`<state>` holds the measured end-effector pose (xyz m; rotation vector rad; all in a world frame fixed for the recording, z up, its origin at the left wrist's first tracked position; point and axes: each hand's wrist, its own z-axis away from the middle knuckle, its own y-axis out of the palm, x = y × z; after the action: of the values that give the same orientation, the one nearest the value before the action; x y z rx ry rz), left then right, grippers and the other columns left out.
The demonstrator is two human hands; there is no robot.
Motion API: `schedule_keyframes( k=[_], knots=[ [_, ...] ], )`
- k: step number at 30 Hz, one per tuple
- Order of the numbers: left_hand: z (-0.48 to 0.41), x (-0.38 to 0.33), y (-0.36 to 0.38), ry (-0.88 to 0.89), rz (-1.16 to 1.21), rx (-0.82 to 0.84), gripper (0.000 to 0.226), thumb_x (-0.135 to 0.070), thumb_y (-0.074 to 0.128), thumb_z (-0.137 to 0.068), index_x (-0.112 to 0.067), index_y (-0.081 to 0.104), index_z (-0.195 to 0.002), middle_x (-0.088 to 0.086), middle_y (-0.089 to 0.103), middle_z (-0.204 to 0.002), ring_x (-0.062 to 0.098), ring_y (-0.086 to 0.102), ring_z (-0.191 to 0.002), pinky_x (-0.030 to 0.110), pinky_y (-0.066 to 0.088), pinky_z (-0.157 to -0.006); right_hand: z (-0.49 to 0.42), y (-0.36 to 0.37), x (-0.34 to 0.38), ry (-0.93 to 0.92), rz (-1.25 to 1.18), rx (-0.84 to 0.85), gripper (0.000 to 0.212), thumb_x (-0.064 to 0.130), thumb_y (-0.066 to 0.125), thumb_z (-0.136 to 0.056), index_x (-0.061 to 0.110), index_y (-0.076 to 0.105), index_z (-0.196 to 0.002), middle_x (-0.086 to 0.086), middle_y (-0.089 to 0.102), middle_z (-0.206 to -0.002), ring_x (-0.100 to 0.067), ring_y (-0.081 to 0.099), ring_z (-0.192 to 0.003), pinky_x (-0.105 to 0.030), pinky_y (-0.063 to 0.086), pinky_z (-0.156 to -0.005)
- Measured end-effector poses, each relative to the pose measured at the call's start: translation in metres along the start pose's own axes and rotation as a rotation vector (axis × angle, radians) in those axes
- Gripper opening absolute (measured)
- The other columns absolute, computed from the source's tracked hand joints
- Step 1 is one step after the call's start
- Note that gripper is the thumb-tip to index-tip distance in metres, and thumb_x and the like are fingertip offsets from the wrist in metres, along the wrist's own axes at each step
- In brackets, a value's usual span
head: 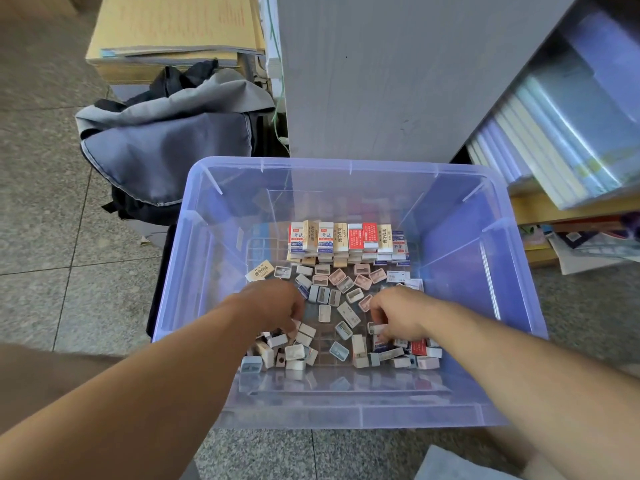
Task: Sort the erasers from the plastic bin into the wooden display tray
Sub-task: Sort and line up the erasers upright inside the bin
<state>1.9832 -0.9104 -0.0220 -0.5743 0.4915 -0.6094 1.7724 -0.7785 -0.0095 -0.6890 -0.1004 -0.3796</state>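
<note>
In the translucent lilac plastic bin [346, 164], my left hand [273, 303] and right hand [398, 313] curled among small loose paper-sleeved erasers [348, 315], presumably to gather them; I couldn't tell whether either gripped one.

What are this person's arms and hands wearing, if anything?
Nothing that shows: both forearms are bare to the picture's edge, no sleeves in view. The left hand and right hand are ungloved, with no watch or band at either wrist. Fingers are mostly hidden.
</note>
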Motion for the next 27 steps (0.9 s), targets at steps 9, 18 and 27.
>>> schedule_keyframes(
  k=[9, 18, 27],
  knots=[
    [0.018, -0.016, -0.043, -0.073, 0.702, -0.319, 0.030, -0.036, 0.081, -0.087, -0.012, 0.062, -0.086, 0.004, 0.067, -0.073, 0.016, 0.055, -0.058, 0.026, 0.047, -0.053, -0.001, -0.031, 0.006, 0.011, -0.672, -0.290, 0.011, 0.015, 0.069, -0.090, 0.022, 0.061, -0.087, -0.002, 0.066, -0.087, -0.019, 0.064, -0.077, -0.034, 0.054, -0.068],
    [0.012, -0.013, -0.051, -0.271, 1.488, -0.610, 0.008, -0.008, 0.062, -0.095, -0.010, 0.061, -0.088, 0.009, 0.066, -0.077, 0.017, 0.059, -0.061, 0.026, 0.049, -0.052, -0.011, -0.036, -0.008, 0.457, -1.444, -0.967, 0.023, 0.035, 0.052, -0.074, 0.019, 0.064, -0.085, 0.002, 0.068, -0.062, -0.017, 0.064, -0.058, -0.047, 0.061, -0.071],
    [0.002, -0.016, -0.041, -0.368, 1.437, -0.680, 0.017, -0.002, 0.066, -0.090, -0.014, 0.056, -0.097, 0.015, 0.075, -0.092, 0.021, 0.069, -0.072, 0.043, 0.061, -0.086, -0.029, -0.027, -0.012, 0.599, -1.199, -0.953, 0.014, 0.034, 0.073, -0.085, 0.020, 0.071, -0.088, -0.001, 0.074, -0.081, -0.023, 0.068, -0.070, -0.033, 0.056, -0.065]
  ],
)
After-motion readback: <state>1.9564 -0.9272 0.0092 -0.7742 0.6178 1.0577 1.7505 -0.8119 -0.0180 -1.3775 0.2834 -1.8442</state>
